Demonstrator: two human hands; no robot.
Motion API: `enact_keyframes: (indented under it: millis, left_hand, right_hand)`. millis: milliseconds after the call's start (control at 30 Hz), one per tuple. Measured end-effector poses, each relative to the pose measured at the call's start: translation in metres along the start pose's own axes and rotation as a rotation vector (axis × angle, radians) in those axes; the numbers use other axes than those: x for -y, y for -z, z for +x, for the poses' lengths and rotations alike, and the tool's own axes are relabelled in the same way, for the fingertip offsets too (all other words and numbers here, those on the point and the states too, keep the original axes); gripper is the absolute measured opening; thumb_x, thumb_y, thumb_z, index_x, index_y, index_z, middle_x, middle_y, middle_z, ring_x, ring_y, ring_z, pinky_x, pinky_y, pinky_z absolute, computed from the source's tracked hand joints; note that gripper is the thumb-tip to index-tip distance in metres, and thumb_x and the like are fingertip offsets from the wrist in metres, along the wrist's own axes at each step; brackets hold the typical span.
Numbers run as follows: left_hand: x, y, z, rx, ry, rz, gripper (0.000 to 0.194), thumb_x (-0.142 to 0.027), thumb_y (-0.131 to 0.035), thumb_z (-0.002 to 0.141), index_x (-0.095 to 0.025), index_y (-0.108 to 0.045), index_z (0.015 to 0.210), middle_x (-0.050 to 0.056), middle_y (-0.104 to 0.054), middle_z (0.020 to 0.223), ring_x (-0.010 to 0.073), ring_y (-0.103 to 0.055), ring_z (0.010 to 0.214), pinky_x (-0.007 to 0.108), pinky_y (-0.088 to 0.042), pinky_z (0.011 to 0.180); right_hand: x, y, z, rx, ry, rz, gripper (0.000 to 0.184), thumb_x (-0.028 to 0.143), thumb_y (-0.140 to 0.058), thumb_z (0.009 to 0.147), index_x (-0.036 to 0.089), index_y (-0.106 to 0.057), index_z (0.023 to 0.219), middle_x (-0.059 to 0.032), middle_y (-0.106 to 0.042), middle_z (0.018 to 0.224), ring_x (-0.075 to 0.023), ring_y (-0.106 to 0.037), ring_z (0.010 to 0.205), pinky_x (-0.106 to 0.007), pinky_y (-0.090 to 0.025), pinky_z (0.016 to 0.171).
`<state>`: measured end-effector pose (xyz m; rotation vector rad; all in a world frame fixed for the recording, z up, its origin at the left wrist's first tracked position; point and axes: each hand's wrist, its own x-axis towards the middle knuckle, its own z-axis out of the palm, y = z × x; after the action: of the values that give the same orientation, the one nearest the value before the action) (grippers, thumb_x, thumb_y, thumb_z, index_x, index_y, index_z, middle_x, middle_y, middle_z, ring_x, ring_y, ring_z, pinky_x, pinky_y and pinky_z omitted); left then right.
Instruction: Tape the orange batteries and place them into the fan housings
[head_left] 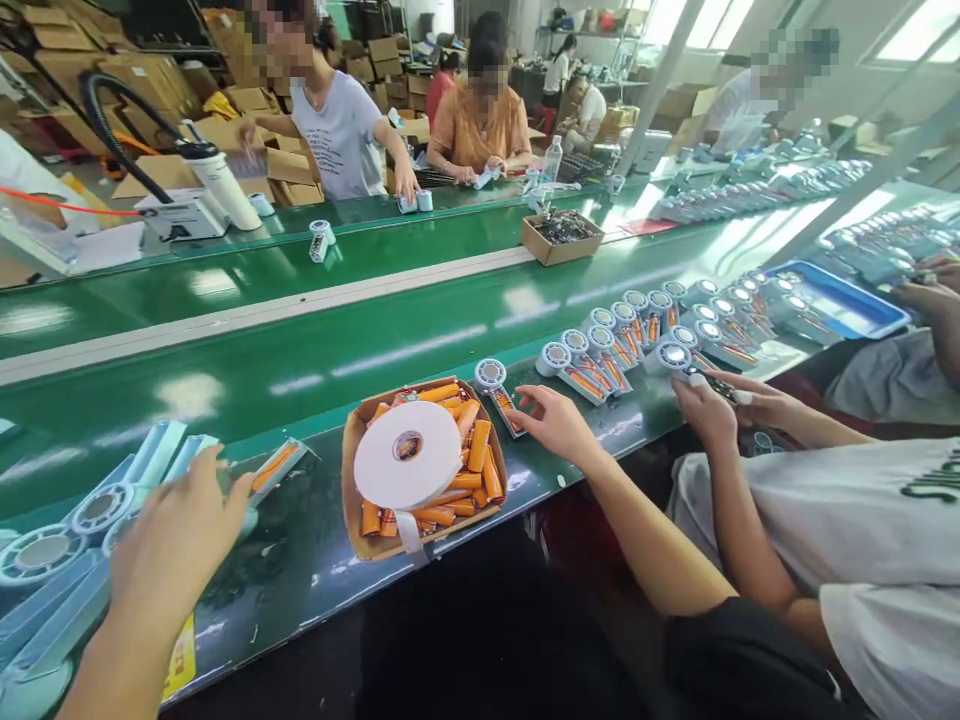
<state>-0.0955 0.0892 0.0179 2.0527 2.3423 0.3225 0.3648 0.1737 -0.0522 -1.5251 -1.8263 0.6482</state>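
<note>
My left hand, slightly blurred, is at the left above several light-blue handheld fan housings. Its fingers and thumb are apart. Beside the thumb lies a housing with an orange battery, its round end partly covered by the hand. My right hand has its fingers spread and curved at the lower end of another fan housing, which also has an orange cell inside. Between my hands stands a cardboard box of orange batteries, with a roll of white tape on top.
To the right, rows of fan housings line the bench beside a blue tray. A co-worker's hands hold a housing close by. Across the green conveyor are more people and a box of dark parts.
</note>
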Motion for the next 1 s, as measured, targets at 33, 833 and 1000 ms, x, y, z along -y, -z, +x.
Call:
enact_keyframes:
  millis: [33, 833, 1000]
  left_hand:
    - [-0.015, 0.006, 0.0, -0.079, 0.01, -0.005, 0.057, -0.062, -0.036, 0.095, -0.043, -0.055, 0.145, 0.006, -0.078, 0.097, 0.0523, -0.068, 0.112, 0.074, -0.056, 0.082]
    - [-0.251, 0.011, -0.086, 1.665, -0.015, -1.653, 0.076, -0.084, -0.049, 0.093, -0.017, -0.077, 0.114, 0.011, -0.078, 0.107, 0.0304, -0.074, 0.105, 0.043, -0.056, 0.096]
    - [-0.245, -0.049, -0.149, 1.832, 0.306, -1.923, 0.063, -0.073, -0.059, 0.091, -0.013, -0.076, 0.084, 0.009, -0.07, 0.077, 0.0199, -0.066, 0.067, 0.032, -0.053, 0.07]
  right_hand:
    - [0.001, -0.004, 0.004, -0.002, -0.005, 0.001, 0.034, 0.041, -0.075, 0.09, 0.019, -0.077, 0.115, -0.0048, -0.073, 0.093, -0.0173, -0.062, 0.072, -0.033, -0.053, 0.075]
    - [0.093, 0.091, -0.065, 0.436, 1.044, 0.731, 0.008, 0.017, -0.068, 0.101, 0.016, -0.076, 0.101, -0.0082, -0.083, 0.106, -0.0185, -0.08, 0.102, -0.029, -0.064, 0.095]
    - [0.086, 0.06, -0.061, 0.645, 0.995, 0.572, 0.014, 0.024, -0.071, 0.102, 0.016, -0.077, 0.112, -0.011, -0.081, 0.117, -0.0181, -0.076, 0.113, -0.028, -0.058, 0.104]
